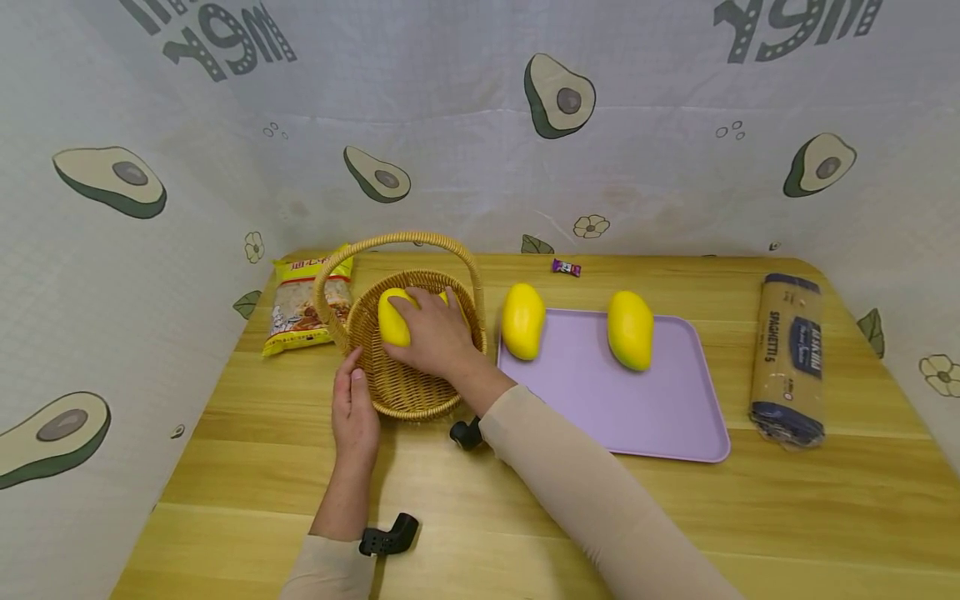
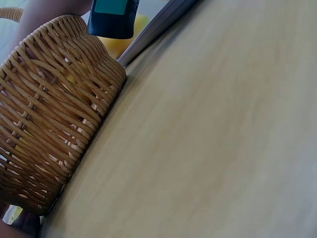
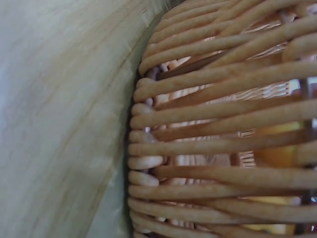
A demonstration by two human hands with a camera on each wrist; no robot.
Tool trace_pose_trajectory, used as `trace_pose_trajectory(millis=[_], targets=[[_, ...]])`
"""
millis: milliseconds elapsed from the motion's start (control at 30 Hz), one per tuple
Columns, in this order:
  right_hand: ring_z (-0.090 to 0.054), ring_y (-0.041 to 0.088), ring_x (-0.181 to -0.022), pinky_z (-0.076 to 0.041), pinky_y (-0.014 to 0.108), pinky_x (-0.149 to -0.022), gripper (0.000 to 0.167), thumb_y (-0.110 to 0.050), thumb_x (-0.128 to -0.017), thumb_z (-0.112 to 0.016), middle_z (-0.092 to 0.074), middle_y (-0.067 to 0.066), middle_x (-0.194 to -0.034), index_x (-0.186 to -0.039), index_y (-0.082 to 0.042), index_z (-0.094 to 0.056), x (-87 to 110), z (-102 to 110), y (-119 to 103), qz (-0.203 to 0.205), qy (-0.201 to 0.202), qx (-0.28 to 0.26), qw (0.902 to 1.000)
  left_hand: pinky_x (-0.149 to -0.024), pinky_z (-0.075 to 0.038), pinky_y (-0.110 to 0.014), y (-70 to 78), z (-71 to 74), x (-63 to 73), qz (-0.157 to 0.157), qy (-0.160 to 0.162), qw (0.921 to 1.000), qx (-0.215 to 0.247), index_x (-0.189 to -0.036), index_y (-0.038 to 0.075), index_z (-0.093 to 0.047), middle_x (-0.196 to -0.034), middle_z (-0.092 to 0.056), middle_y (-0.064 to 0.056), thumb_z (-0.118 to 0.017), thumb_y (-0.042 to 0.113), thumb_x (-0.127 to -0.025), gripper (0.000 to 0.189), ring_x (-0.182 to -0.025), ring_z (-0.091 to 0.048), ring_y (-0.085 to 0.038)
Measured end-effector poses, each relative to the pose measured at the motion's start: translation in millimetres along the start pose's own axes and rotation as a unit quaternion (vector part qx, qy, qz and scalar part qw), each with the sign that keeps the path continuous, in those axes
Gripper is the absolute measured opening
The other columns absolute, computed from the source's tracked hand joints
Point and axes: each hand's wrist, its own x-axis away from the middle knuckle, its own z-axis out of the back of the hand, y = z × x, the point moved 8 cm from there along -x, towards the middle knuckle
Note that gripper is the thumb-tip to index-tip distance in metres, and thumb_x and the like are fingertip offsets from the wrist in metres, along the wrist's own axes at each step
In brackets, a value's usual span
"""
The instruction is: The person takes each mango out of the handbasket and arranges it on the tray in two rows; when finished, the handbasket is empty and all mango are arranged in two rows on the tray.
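A wicker basket [image 1: 405,392] with a tall arched handle stands on the table; its woven side [image 2: 59,99] fills the left part of the left wrist view. My right hand [image 1: 435,333] reaches into it from above and grips a yellow mango [image 1: 393,321], partly hidden under the fingers. More yellow shows between the fingers; whether it is a second mango I cannot tell. Against the basket's near left side rests my left hand [image 1: 356,417], fingers pointing up along the wicker. The right wrist view shows the basket wall [image 3: 223,119] close up, with the hand hidden.
Right of the basket lies a lilac tray [image 1: 652,417] with two mangoes, one at its left edge [image 1: 523,321] and one farther right [image 1: 630,329]. A yellow food bag [image 1: 300,308] sits behind left, a small purple wrapper [image 1: 566,267] behind, a spaghetti pack [image 1: 787,358] far right.
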Motion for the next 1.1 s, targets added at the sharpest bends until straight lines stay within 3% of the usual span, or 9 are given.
trace_pose_trajectory(millis=[133, 300, 433, 733, 1100], targets=[[-0.043, 0.024, -0.147, -0.020, 0.057, -0.127, 0.075, -0.059, -0.091, -0.067, -0.045, 0.008, -0.158, -0.153, -0.020, -0.048, 3.3, 10, -1, 0.003, 0.019, -0.043, 0.9989, -0.126, -0.020, -0.053, -1.0, 0.0, -0.2, 0.001, 0.000, 1.0000, -0.002, -0.150, 0.012, -0.047, -0.162, -0.040, -0.011, -0.035, 0.028, -0.112, 0.043, -0.154, -0.028, -0.030], [-0.042, 0.029, -0.147, -0.035, 0.046, -0.122, 0.077, -0.052, -0.090, -0.072, -0.042, 0.010, -0.160, -0.154, -0.016, -0.047, 10.6, 20, -1, -0.004, 0.035, -0.127, 0.9913, -0.126, -0.020, -0.052, -2.3, -0.3, 0.1, 0.001, -0.001, 1.0000, -0.001, -0.150, 0.013, -0.047, -0.162, -0.040, -0.011, -0.035, 0.028, -0.112, 0.043, -0.154, -0.028, -0.029], [-0.041, 0.032, -0.146, -0.041, 0.045, -0.118, 0.078, -0.051, -0.089, -0.073, -0.040, 0.011, -0.160, -0.154, -0.016, -0.046, 17.0, 26, -1, -0.013, 0.041, -0.172, 0.9842, -0.126, -0.020, -0.053, -2.2, 0.1, 0.4, 0.002, 0.000, 1.0000, -0.002, -0.150, 0.014, -0.048, -0.162, -0.040, -0.010, -0.035, 0.028, -0.112, 0.042, -0.154, -0.028, -0.029], [-0.046, 0.034, -0.142, -0.045, 0.047, -0.114, 0.076, -0.046, -0.089, -0.076, -0.042, 0.012, -0.159, -0.152, -0.014, -0.049, 41.7, 41, -11, 0.013, 0.048, -0.201, 0.9783, -0.126, -0.020, -0.055, -2.0, 0.8, -0.1, 0.006, 0.000, 1.0000, -0.005, -0.151, 0.014, -0.047, -0.162, -0.039, -0.010, -0.034, 0.031, -0.112, 0.044, -0.154, -0.028, -0.031], [-0.054, 0.033, -0.136, -0.051, 0.050, -0.107, 0.076, -0.047, -0.087, -0.078, -0.043, 0.008, -0.159, -0.151, -0.017, -0.050, 87.3, 52, -9, 0.027, -0.003, -0.189, 0.9816, -0.126, -0.022, -0.052, -0.8, 0.8, -0.9, -0.002, 0.007, 1.0000, -0.004, -0.150, 0.013, -0.048, -0.160, -0.043, -0.010, -0.036, 0.029, -0.112, 0.043, -0.152, -0.032, -0.028]])
